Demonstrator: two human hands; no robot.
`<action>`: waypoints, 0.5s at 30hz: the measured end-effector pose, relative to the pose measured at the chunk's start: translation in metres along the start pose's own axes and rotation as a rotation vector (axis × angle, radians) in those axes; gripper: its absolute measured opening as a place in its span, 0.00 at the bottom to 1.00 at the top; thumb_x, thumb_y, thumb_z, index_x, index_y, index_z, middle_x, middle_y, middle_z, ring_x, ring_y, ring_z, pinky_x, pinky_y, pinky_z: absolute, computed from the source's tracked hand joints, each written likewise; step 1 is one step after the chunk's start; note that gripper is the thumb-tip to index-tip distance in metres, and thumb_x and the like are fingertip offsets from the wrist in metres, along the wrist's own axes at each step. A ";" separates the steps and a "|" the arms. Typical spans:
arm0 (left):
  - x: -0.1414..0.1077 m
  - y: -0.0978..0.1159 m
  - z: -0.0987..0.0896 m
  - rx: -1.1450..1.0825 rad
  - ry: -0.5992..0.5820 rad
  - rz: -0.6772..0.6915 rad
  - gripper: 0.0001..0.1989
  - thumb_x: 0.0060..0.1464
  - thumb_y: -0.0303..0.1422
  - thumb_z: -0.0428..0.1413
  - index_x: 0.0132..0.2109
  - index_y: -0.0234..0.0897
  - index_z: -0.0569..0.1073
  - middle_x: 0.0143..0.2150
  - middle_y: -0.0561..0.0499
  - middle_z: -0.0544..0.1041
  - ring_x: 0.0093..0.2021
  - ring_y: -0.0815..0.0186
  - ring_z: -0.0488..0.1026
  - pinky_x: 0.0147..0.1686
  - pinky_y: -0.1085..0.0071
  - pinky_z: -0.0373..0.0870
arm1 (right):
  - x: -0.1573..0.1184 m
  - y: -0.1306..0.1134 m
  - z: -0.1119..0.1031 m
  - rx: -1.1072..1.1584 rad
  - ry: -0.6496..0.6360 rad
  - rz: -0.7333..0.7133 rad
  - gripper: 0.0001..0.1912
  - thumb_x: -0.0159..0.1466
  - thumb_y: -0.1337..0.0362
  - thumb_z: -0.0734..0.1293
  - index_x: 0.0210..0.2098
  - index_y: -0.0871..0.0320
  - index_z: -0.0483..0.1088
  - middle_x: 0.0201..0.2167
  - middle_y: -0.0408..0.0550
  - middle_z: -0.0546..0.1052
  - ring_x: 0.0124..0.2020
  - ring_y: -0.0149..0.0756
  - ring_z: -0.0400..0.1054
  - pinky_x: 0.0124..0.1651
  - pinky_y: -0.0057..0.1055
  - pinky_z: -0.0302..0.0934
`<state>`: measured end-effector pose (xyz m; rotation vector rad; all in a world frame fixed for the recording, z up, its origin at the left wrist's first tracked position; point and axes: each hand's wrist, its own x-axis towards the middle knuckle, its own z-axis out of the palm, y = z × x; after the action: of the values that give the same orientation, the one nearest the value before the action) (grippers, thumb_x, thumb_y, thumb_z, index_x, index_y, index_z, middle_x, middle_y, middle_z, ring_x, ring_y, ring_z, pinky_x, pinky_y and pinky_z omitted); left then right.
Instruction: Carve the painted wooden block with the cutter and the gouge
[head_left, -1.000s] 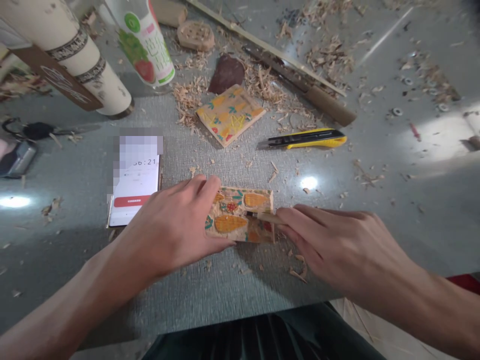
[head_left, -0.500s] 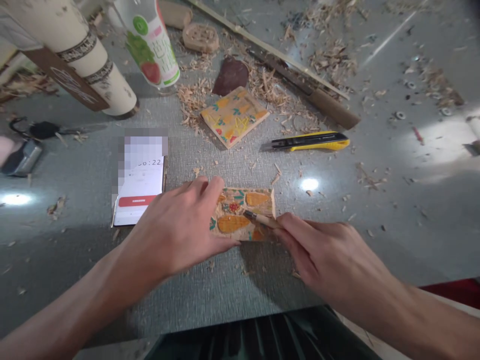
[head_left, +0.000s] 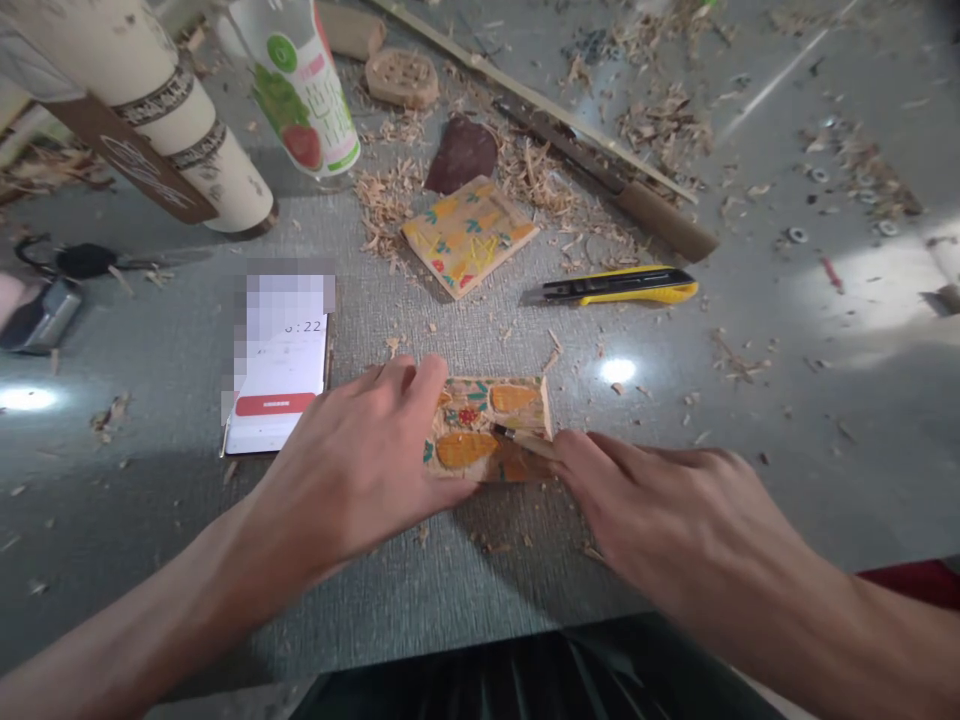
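Note:
A small wooden block (head_left: 469, 449) with orange, green and red painted shapes, partly carved, lies on the table in front of me. My left hand (head_left: 360, 455) grips its left end, thumb along the near edge and fingers over the far side. In my right hand (head_left: 660, 500) is a carving tool (head_left: 525, 439) with a light wooden handle and a narrow metal tip. That tip touches the block's painted face, right of the red dotted shape. My right fingers are wrapped round the handle, hiding its rear part.
Beyond the block lie a second painted wooden board (head_left: 471, 235) and a yellow utility knife (head_left: 619, 286). A phone (head_left: 277, 370) rests left of my left hand. Paper cups (head_left: 232, 185), a plastic cup (head_left: 304, 100), a long-handled blade (head_left: 660, 215) and wood shavings (head_left: 667, 125) stand or lie farther back.
My right hand has shifted and turned slightly, with the tool's tip staying near the same spot on the block. My left hand keeps its hold, almost unmoved.

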<state>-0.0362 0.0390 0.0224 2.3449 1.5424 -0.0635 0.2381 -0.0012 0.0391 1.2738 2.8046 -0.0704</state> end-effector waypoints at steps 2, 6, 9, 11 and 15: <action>0.001 0.002 -0.002 0.018 -0.014 -0.014 0.24 0.61 0.50 0.69 0.52 0.42 0.69 0.44 0.39 0.85 0.43 0.38 0.88 0.42 0.49 0.85 | -0.002 -0.008 0.009 0.058 0.071 0.057 0.14 0.71 0.79 0.61 0.45 0.56 0.73 0.25 0.43 0.78 0.18 0.30 0.60 0.26 0.37 0.38; 0.003 0.007 -0.006 0.050 -0.052 -0.074 0.29 0.60 0.53 0.71 0.53 0.41 0.69 0.47 0.36 0.86 0.45 0.35 0.89 0.42 0.48 0.85 | 0.000 -0.008 0.020 0.248 0.160 0.168 0.16 0.84 0.65 0.60 0.39 0.55 0.73 0.17 0.38 0.69 0.15 0.29 0.57 0.25 0.33 0.42; 0.004 0.007 -0.008 0.056 -0.060 -0.086 0.30 0.60 0.55 0.71 0.54 0.41 0.69 0.50 0.33 0.87 0.46 0.34 0.89 0.42 0.47 0.85 | 0.006 0.004 0.015 0.243 0.134 0.152 0.20 0.85 0.59 0.60 0.37 0.54 0.73 0.18 0.38 0.68 0.16 0.30 0.56 0.26 0.34 0.40; 0.003 0.005 -0.008 0.053 -0.065 -0.075 0.29 0.61 0.55 0.70 0.53 0.41 0.69 0.50 0.33 0.87 0.46 0.34 0.89 0.40 0.47 0.85 | 0.009 0.014 0.009 0.140 0.140 0.094 0.19 0.85 0.61 0.60 0.37 0.54 0.73 0.21 0.40 0.70 0.18 0.31 0.56 0.27 0.35 0.36; 0.000 -0.001 -0.003 0.047 -0.023 -0.033 0.27 0.60 0.55 0.70 0.50 0.43 0.68 0.45 0.37 0.87 0.41 0.37 0.88 0.35 0.51 0.82 | 0.014 0.034 0.000 -0.033 0.105 -0.066 0.14 0.79 0.70 0.61 0.37 0.54 0.71 0.24 0.40 0.68 0.20 0.33 0.54 0.29 0.38 0.32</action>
<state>-0.0376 0.0405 0.0250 2.3458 1.5858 -0.1351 0.2543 0.0313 0.0372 1.2118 2.9233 0.0409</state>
